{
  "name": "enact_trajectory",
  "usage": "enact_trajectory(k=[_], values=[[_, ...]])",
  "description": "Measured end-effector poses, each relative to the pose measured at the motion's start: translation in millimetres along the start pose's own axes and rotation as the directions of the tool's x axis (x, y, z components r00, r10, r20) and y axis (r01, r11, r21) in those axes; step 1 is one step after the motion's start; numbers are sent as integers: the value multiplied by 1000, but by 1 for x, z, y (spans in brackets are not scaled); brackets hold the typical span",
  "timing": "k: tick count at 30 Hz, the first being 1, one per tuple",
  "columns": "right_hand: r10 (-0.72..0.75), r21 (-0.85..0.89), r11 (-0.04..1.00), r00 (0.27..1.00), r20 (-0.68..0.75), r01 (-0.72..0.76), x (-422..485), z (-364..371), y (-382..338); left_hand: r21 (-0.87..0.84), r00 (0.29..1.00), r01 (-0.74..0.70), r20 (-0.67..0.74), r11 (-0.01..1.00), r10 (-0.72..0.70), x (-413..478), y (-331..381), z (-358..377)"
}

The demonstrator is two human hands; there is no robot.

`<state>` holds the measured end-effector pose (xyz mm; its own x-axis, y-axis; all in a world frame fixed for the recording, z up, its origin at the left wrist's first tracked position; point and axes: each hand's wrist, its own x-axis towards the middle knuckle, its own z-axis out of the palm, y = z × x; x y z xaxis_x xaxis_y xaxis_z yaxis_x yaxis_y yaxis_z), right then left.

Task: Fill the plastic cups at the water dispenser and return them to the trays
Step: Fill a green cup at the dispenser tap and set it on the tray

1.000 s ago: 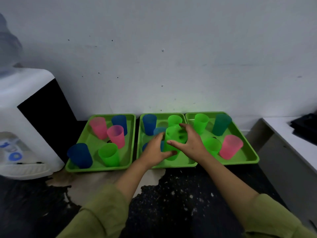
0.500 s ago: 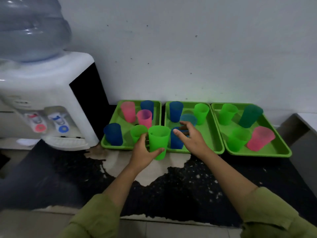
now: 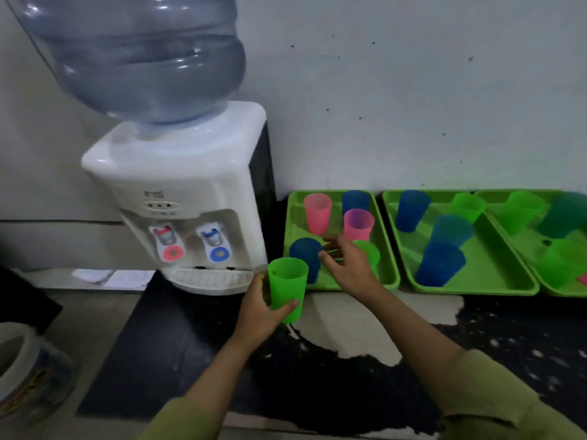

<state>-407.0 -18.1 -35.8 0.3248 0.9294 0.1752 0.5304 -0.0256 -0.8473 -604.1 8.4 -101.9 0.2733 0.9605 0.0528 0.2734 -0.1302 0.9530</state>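
So the green cup point(image 3: 287, 289) is out of the middle tray point(image 3: 495, 265) now, gripped by the left hand point(image 3: 259, 312) beside the water dispenser point(image 3: 190, 192), while the right hand point(image 3: 351, 268) has let go and hovers empty, fingers loose, so filling's probably next.

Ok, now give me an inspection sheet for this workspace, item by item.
Surface: black speckled counter, with a worn pale patch.
Job's things: water dispenser topped by a water bottle; green cup off the trays; left tray, middle tray and right tray hold cups.
Clutter: papers left of the dispenser; blurred container at lower left.
Hands: left hand grips the green cup; right hand open over the left tray, holding nothing.
Cables: nothing seen.
Surroundings: pale wall with dark specks.
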Motion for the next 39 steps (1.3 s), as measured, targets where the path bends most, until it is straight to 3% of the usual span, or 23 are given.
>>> enact_trajectory(k=[5, 10, 17, 27, 34, 39], values=[[-35, -46, 998, 999, -26, 34, 10, 58, -27, 63, 999, -5, 35, 998, 3, 9, -22, -59], [-33, -124, 992, 997, 63, 40, 15, 93, -49, 143, 999, -18, 39, 990, 12, 23, -38, -96], [36, -37, 999, 994, 101, -32, 20, 116, -64, 186, 998, 31, 54, 982, -42, 42, -46, -120], [57, -10, 998, 998, 35, -57, 22, 125, -66, 61, 998, -31, 64, 998, 27, 69, -40, -131], [54, -9, 999, 998, 13, -54, 17, 133, -62, 70, 996, -18, 88, 997, 11, 81, -43, -127], [107, -66, 991, 990, -87, -113, 4, 152, -50, 87, 990, -30, 137, 996, 18, 79, -46, -129]])
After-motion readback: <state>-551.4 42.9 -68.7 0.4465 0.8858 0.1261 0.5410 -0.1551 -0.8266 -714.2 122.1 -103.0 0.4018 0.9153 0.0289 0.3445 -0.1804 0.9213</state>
